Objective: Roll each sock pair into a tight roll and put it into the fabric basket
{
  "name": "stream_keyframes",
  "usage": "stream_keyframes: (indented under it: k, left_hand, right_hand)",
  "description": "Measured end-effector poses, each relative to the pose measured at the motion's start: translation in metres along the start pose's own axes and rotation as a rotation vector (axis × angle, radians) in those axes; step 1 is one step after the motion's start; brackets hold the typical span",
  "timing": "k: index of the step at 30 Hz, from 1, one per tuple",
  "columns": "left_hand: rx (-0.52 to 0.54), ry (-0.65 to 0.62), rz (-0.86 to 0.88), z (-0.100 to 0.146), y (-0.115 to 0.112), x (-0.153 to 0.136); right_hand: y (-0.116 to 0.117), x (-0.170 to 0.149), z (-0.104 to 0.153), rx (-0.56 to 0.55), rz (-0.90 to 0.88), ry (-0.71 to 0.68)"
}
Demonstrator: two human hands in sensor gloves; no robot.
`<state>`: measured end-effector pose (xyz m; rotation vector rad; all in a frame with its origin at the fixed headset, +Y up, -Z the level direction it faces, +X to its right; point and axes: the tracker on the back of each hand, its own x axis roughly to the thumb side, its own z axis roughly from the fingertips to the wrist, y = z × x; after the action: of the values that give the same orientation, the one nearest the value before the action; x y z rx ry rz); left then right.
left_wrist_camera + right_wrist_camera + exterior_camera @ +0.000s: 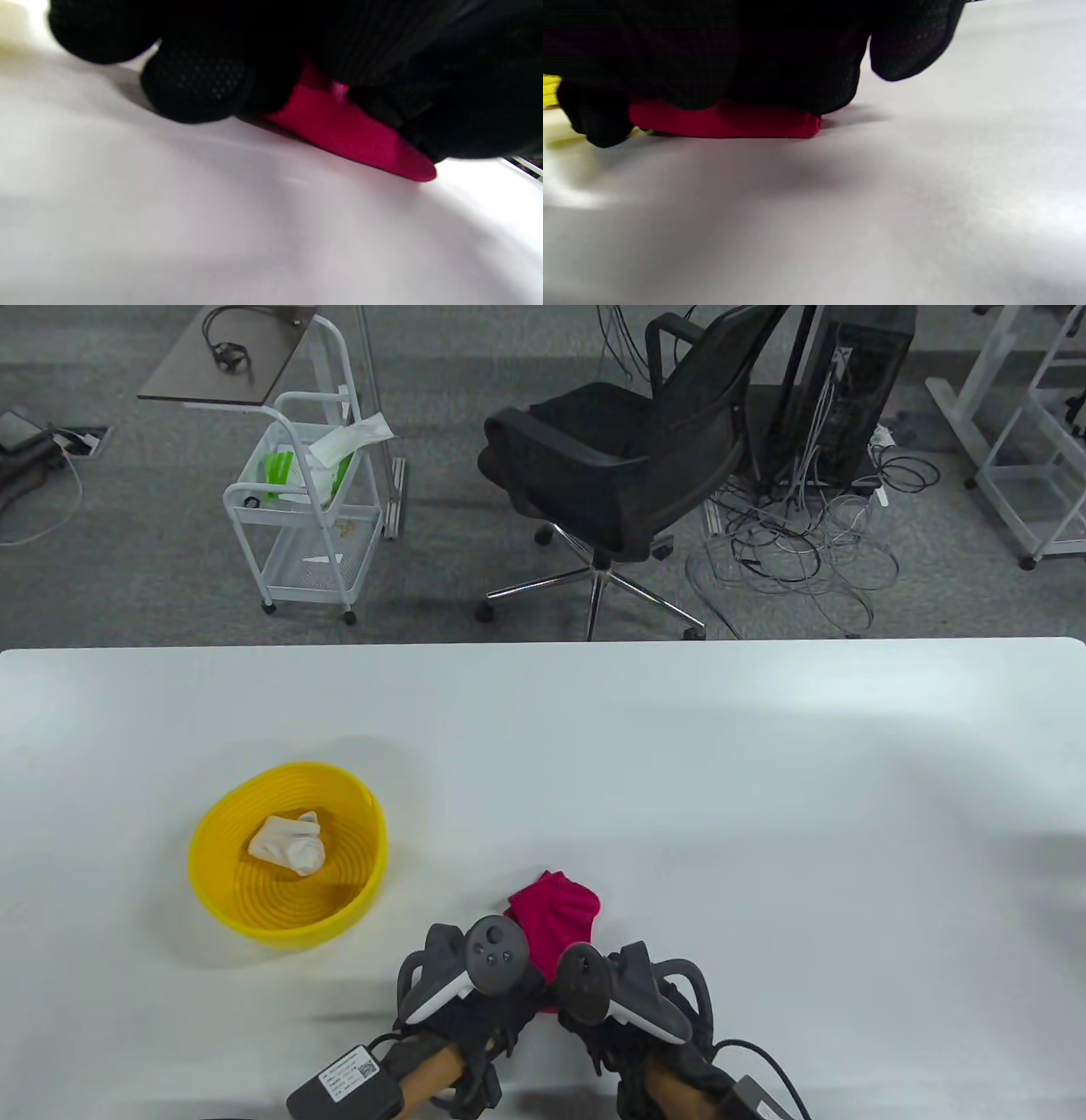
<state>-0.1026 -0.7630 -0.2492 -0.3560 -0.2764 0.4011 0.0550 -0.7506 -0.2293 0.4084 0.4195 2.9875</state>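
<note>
A red sock pair [556,912] lies on the white table [764,814] near its front edge, its far end flat and spread. Both gloved hands sit on its near end, which the trackers hide in the table view. My left hand [488,1010] curls its fingers [199,84] over the red fabric [352,135] and grips it. My right hand [611,1027] has its fingers [755,63] curled down over a thick folded part of the sock [725,123]. The yellow basket [204,831] stands to the left and holds one white sock roll [288,841].
The basket's yellow wall [549,89] shows at the left edge of the right wrist view. Beyond the table's far edge stand a black office chair [628,458] and a white wire cart [305,517]. White tabletop stretches to the right.
</note>
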Motion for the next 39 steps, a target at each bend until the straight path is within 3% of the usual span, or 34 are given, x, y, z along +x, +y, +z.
stream_keyframes:
  k: [7,17,23,29,39]
  left_hand:
    - [-0.003,-0.012,-0.019,0.007,0.004,0.0]
    - [0.002,-0.025,-0.182,0.001,-0.003,0.008]
    - [-0.013,-0.013,-0.115,-0.003,-0.004,0.006]
    - [-0.03,0.017,-0.055,-0.004,-0.004,0.003]
    - [-0.024,0.013,-0.048,-0.005,-0.004,0.0]
  right_hand:
    - [0.006,0.001,-0.005,-0.019,0.021,0.049]
    - [0.007,0.002,-0.007,-0.044,0.02,0.08]
    - [0.002,-0.002,-0.005,-0.078,-0.011,0.074]
    - [-0.018,-0.003,0.009,-0.162,-0.08,-0.037]
    - [-0.001,0.002,0.004,-0.006,-0.004,-0.038]
